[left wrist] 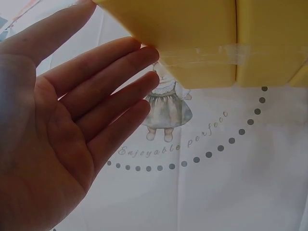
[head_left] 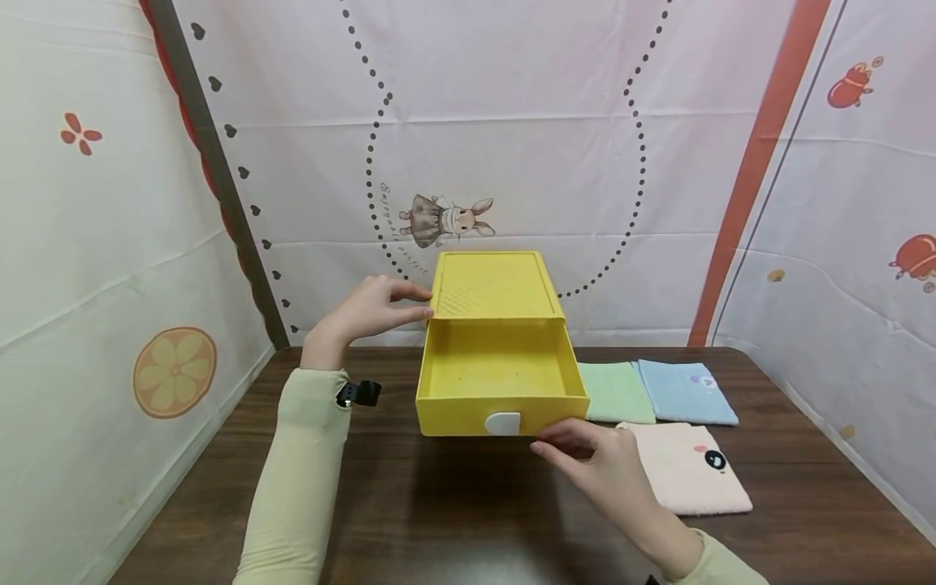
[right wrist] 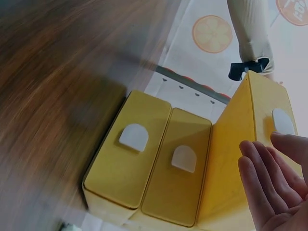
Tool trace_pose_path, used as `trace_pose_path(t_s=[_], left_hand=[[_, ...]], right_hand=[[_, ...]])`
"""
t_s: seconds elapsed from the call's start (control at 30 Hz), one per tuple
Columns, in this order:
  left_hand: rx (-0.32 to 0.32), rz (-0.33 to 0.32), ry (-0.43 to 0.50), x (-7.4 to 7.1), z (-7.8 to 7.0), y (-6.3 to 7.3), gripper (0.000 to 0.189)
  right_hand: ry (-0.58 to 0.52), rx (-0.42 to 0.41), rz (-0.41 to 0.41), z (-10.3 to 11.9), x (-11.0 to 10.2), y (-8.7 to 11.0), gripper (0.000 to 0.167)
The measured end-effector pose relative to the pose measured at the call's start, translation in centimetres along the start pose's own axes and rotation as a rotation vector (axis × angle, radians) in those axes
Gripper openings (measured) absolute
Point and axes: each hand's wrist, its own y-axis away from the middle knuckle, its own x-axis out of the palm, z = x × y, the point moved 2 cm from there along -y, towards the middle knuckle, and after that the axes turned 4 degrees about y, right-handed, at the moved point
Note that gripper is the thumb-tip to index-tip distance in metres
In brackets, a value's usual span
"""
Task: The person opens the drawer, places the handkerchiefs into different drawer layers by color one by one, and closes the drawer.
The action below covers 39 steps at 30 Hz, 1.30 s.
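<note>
A yellow drawer cabinet (head_left: 497, 280) stands at the table's back, its top drawer (head_left: 453, 416) pulled out and showing a bare inside. A white tab handle (head_left: 502, 423) is on the drawer's front. My left hand (head_left: 369, 310) touches the cabinet's upper left side with extended fingers; its palm shows in the left wrist view. My right hand (head_left: 610, 467) is at the drawer front's lower right corner, fingers fairly straight. Whether it presses the drawer is hard to tell. Two closed lower drawers, a middle one (right wrist: 175, 202) and a bottom one (right wrist: 122, 178), show in the right wrist view.
Folded cloths lie on the table's right: green (head_left: 617, 394), blue (head_left: 683, 392) and pink (head_left: 683, 479). The brown wooden table (head_left: 380, 504) extends in front of the cabinet. Printed fabric (head_left: 512, 162) hangs behind and at both sides.
</note>
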Motion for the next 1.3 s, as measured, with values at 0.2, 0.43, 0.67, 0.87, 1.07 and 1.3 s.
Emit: trace_pose_path(t_s=[0.2,0.43,0.67,0.87,1.07,1.3], left_hand=[[-0.004,-0.007,-0.002,0.0,0.0,0.1,0.047],[0.0,-0.002,-0.001,0.0,0.0,0.1,0.047],[-0.006,0.004,-0.008,-0.1,-0.1,0.1,0.049],[-0.007,0.005,-0.01,-0.1,0.1,0.1,0.049],[-0.007,0.003,-0.005,0.0,0.0,0.2,0.048],[-0.008,0.008,0.011,0.1,-0.1,0.2,0.049]], right_hand=[[0.037,-0.027,-0.004,-0.9,-1.0,0.4,0.015],[0.101,0.027,0.032,-1.9,-2.2,1.0,0.02],[0.227,0.017,0.024,-3.5,-3.5,1.2,0.02],[0.289,0.06,0.042,-5.6,-4.5,1.2,0.016],[0.319,0.178,0.112,-8.1,-5.3,1.3,0.009],[0.407,0.268,0.155,-10.8,-6.4,1.6,0.014]])
